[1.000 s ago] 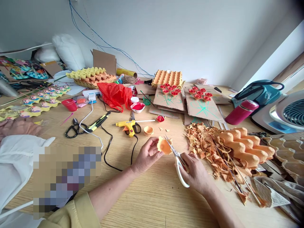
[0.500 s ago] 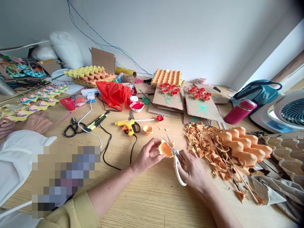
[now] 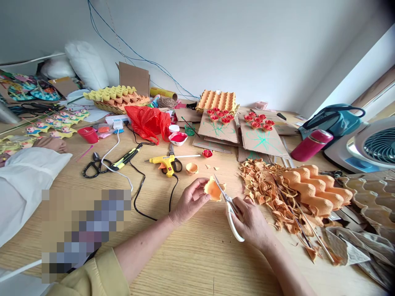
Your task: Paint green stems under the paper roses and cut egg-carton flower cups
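Note:
Between thumb and fingers, my left hand [image 3: 191,201] pinches an orange egg-carton cup [image 3: 213,190] whose rim is cut into petal shapes. White-handled scissors [image 3: 230,205] are gripped in my right hand [image 3: 253,222], their blades parted at the cup's right edge. Beyond my left hand lies a small stack of trimmed cups [image 3: 191,168]. A red painted paper flower [image 3: 207,153] sits behind it, near a few tiny scraps. The yellow glue gun [image 3: 166,163] rests to the left, with dark-handled scissors partly under it.
Carton scraps [image 3: 262,185] pile up right of my hands, beside an orange egg tray [image 3: 317,187]. Red flowers stand on cardboard [image 3: 262,139] behind. A pink bottle [image 3: 312,144] and a fan [image 3: 370,139] are at right. A co-worker's sleeve [image 3: 33,172] is at left.
The cup has turned and tilted slightly in my left hand, and the scissor blades have shifted along its rim. At left, the co-worker's arm and hands have moved.

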`<state>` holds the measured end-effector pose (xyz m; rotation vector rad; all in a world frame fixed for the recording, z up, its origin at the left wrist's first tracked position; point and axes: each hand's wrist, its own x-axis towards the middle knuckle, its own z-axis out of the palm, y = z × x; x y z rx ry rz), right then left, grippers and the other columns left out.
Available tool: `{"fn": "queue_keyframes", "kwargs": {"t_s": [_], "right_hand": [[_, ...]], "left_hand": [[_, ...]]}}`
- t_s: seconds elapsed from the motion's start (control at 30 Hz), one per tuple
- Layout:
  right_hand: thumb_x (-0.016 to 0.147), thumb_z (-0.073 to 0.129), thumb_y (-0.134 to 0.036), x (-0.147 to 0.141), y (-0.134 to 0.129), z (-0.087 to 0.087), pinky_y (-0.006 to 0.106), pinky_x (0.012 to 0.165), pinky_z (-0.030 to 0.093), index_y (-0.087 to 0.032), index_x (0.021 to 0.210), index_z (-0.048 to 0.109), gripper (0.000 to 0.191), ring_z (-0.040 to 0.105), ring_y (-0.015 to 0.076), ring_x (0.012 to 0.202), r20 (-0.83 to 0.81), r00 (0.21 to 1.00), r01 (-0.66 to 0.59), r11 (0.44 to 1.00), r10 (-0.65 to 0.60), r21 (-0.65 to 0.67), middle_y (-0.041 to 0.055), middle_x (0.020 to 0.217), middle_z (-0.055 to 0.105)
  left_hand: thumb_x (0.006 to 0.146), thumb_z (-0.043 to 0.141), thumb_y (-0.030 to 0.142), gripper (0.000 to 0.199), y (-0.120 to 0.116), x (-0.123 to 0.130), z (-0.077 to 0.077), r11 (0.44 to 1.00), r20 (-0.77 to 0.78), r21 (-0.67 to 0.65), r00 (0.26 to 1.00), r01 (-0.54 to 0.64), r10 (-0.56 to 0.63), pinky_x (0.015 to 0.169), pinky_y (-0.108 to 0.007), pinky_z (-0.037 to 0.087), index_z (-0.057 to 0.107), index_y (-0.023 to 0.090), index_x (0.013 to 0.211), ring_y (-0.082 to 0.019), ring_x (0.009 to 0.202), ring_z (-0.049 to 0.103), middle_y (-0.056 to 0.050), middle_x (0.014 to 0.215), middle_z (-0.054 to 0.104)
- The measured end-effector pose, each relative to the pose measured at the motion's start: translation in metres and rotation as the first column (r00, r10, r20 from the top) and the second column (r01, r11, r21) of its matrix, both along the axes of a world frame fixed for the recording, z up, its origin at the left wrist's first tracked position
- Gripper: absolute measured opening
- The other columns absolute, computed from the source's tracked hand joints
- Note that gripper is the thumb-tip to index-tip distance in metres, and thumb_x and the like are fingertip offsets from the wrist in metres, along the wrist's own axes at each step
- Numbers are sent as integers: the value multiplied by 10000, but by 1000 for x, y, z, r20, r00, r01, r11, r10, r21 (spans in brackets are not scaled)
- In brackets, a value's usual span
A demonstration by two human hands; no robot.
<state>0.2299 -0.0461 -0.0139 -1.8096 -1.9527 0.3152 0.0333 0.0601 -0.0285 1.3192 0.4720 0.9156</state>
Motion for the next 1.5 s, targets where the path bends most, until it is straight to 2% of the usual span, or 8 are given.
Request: {"fn": "queue_keyframes", "kwargs": {"t_s": [0.2, 0.6, 0.83, 1.03, 1.13, 1.27, 1.4, 1.5], "right_hand": [[971, 444, -442, -2, 0, -4, 263, 588, 315, -247, 722, 364, 326, 477, 163, 599, -15, 999, 39, 999, -39, -34, -18, 620, 511], [962, 417, -441, -10, 0, 3, 280, 618, 328, -248, 755, 355, 289, 498, 169, 606, -24, 998, 48, 997, -50, -57, -22, 638, 530], [955, 416, -437, -14, -1, 5, 264, 560, 309, -247, 704, 339, 324, 448, 145, 555, -73, 993, 86, 995, -90, -56, -31, 599, 480], [953, 424, -440, -15, 0, -1, 248, 503, 259, -239, 662, 349, 361, 370, 109, 507, -178, 977, 111, 993, -118, -52, -52, 552, 416], [943, 437, -446, -16, 1, -2, 238, 488, 251, -236, 647, 345, 374, 348, 98, 501, -228, 964, 121, 989, -138, -87, -60, 545, 397], [931, 463, -430, -17, 2, -2, 228, 483, 259, -232, 649, 353, 361, 341, 91, 506, -256, 956, 120, 987, -143, -103, -67, 549, 389], [932, 476, -424, -17, 3, -3, 227, 481, 261, -233, 652, 356, 359, 347, 89, 503, -265, 956, 106, 991, -125, -87, -70, 548, 387], [935, 479, -423, -15, 3, -4, 228, 481, 258, -234, 657, 355, 358, 351, 90, 500, -254, 960, 99, 992, -116, -81, -71, 545, 386]], "left_hand": [[836, 728, 386, 396, 2, -1, -2, 999, -10, 25, 999, -45, 45, 946, -300, 502, 566, 194, 1141, -199, 1078, 626, -68, 1146, 632], [861, 718, 330, 359, -2, 0, -1, 993, -5, 98, 998, 65, -64, 907, -292, 544, 564, 190, 1153, -188, 1031, 657, -76, 1125, 631], [877, 684, 438, 443, -1, 1, -3, 999, -44, -2, 998, 32, -32, 844, -321, 581, 580, 191, 1230, -231, 1031, 664, -99, 1200, 646], [869, 682, 483, 507, 3, 1, -8, 997, -41, -74, 999, 9, -12, 778, -314, 577, 600, 198, 1281, -154, 785, 646, -79, 1119, 665], [803, 764, 454, 606, 4, 1, -10, 994, -19, -98, 999, 47, -49, 798, -297, 553, 567, 194, 1314, -195, 923, 658, -103, 1169, 654], [675, 876, 362, 723, 3, 5, -13, 990, 27, -119, 997, 72, -69, 942, -325, 504, 535, 209, 1295, -256, 1169, 598, -119, 1286, 611], [754, 816, 351, 580, 2, 7, -11, 993, -23, -109, 999, 36, -38, 891, -300, 507, 541, 205, 1243, -229, 1113, 613, -106, 1229, 616], [770, 802, 353, 614, 3, 5, -9, 991, -26, -130, 999, 37, -41, 795, -263, 510, 508, 208, 1289, -184, 979, 630, -80, 1139, 620]]}}
